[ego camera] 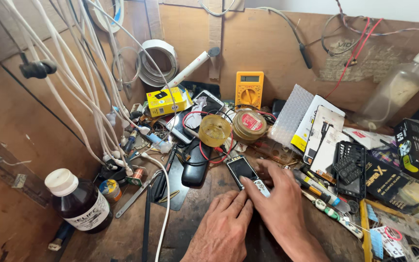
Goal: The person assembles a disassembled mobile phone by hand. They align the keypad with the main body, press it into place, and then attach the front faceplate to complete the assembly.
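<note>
Your right hand (278,201) pinches the lower end of the small black keypad phone (246,173), its screen jutting beyond your fingertips, while your left hand (224,225) rests loose beside it.

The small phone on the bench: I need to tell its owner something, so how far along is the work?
Done: nothing visibly opened; the phone looks whole, screen dark. In hand: the left hand and right hand both press on its lower end. Left: the multimeter and screwdriver lie untouched, so testing or opening looks yet to come.
</note>
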